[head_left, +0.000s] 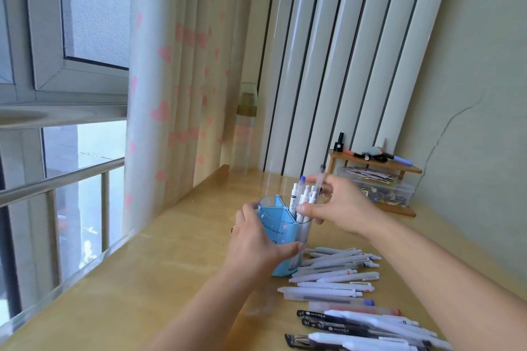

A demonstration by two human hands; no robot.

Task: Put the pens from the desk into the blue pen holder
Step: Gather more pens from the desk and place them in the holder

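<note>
The blue pen holder [273,225] stands on the wooden desk [176,259], with several white pens [301,199] upright in its right compartment. My left hand [256,245] is wrapped around the holder's left side and front. My right hand [339,208] is at the holder's rim and pinches a clear pen [320,177] that points upward above the holder. Several grey, white, clear and black pens [342,288] lie in a row on the desk to the right of the holder.
A small wooden shelf [379,165] with small items and a clear plastic box [382,188] stands at the back right by the wall. A curtain with pink hearts [176,94] and a clear bottle [245,128] are behind the desk. The window is on the left.
</note>
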